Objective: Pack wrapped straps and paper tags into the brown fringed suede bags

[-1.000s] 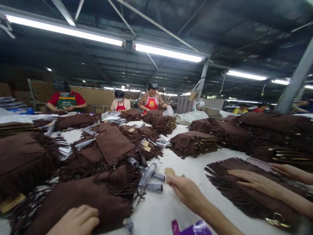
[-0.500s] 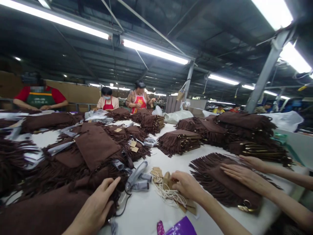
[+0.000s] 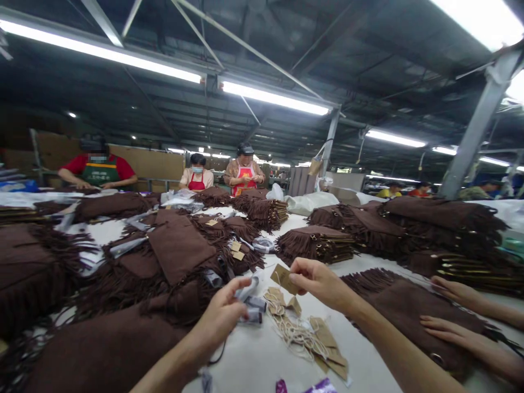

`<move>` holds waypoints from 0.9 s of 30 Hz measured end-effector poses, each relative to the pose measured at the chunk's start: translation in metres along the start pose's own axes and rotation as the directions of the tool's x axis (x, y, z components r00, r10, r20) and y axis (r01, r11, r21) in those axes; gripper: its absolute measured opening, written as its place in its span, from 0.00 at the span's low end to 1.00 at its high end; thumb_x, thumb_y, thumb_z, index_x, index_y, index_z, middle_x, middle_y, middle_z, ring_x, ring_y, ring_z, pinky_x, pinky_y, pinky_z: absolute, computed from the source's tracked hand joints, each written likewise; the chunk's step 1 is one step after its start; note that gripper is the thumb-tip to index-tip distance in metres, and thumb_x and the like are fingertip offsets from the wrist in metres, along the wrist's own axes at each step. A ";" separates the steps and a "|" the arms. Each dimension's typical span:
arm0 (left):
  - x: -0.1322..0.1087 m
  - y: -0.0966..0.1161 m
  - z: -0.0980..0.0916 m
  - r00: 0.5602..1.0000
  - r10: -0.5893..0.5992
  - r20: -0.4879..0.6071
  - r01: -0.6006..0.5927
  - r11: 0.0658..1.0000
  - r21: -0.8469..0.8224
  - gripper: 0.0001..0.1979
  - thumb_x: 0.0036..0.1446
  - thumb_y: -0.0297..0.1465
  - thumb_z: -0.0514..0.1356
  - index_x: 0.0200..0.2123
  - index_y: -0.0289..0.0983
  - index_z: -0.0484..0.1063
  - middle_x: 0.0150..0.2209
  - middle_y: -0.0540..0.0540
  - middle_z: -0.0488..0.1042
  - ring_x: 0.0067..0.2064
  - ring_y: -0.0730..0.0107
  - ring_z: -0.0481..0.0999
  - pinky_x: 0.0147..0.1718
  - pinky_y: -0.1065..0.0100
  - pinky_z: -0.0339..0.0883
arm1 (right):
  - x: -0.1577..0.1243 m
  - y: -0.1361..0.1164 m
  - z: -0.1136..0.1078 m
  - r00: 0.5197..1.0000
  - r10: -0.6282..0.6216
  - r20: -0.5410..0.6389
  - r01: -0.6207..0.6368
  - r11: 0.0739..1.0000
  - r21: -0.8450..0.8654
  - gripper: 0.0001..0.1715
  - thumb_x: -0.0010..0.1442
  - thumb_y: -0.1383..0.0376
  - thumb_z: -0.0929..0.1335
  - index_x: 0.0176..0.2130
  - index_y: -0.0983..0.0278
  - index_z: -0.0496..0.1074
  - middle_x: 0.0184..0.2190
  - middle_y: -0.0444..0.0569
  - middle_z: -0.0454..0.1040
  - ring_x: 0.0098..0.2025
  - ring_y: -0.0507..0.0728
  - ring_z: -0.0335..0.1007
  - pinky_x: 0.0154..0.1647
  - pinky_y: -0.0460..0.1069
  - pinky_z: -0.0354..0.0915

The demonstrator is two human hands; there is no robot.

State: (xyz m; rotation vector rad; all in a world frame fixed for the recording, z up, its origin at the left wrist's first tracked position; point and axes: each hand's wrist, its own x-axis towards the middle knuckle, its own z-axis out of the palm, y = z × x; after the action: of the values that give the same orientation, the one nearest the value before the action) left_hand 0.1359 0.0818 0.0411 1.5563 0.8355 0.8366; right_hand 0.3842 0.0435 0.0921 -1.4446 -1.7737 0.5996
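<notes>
A brown tag [image 3: 280, 277] has risen clear of the corded tags [image 3: 301, 334] just below the right hand [image 3: 319, 279], whose thumb and fingers pinch it, apparently singled out, while the left hand [image 3: 225, 307] has come nearer, loosely spread and empty.

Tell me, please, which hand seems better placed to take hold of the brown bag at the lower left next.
Probably the left hand: it appears empty, and is nearer the brown bag. The right hand is farther off and pinches a tan tag.
</notes>
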 end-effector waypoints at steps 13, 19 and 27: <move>-0.011 -0.015 0.026 0.961 -0.193 0.198 0.242 0.932 -0.270 0.16 0.39 0.38 0.65 0.28 0.32 0.71 0.21 0.50 0.72 0.17 0.81 0.64 0.14 0.76 0.46 | -0.021 -0.018 -0.011 0.992 -0.122 -0.033 0.111 0.966 -0.232 0.08 0.56 0.65 0.65 0.26 0.62 0.67 0.21 0.40 0.66 0.25 0.52 0.60 0.26 0.46 0.54; -0.017 0.012 -0.007 0.995 -0.047 0.090 0.027 0.978 0.207 0.11 0.46 0.36 0.61 0.21 0.36 0.66 0.17 0.54 0.68 0.16 0.80 0.57 0.16 0.74 0.46 | -0.051 -0.016 -0.005 0.962 0.043 0.269 0.056 0.935 -0.351 0.07 0.52 0.69 0.65 0.27 0.62 0.73 0.26 0.46 0.74 0.32 0.57 0.68 0.34 0.49 0.61; -0.009 0.056 -0.008 0.930 0.073 0.359 -0.189 0.936 0.297 0.07 0.51 0.26 0.53 0.29 0.34 0.71 0.22 0.54 0.66 0.25 0.76 0.62 0.23 0.75 0.54 | -0.028 -0.060 0.085 0.931 0.024 0.364 -0.270 0.716 0.644 0.24 0.57 0.51 0.70 0.48 0.62 0.69 0.36 0.46 0.72 0.34 0.53 0.70 0.28 0.44 0.66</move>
State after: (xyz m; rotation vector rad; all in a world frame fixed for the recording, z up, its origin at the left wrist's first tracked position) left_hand 0.1280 0.0710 0.0965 2.0033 0.6373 0.5096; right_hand 0.2830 0.0100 0.0788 -0.9848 -1.4145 1.4911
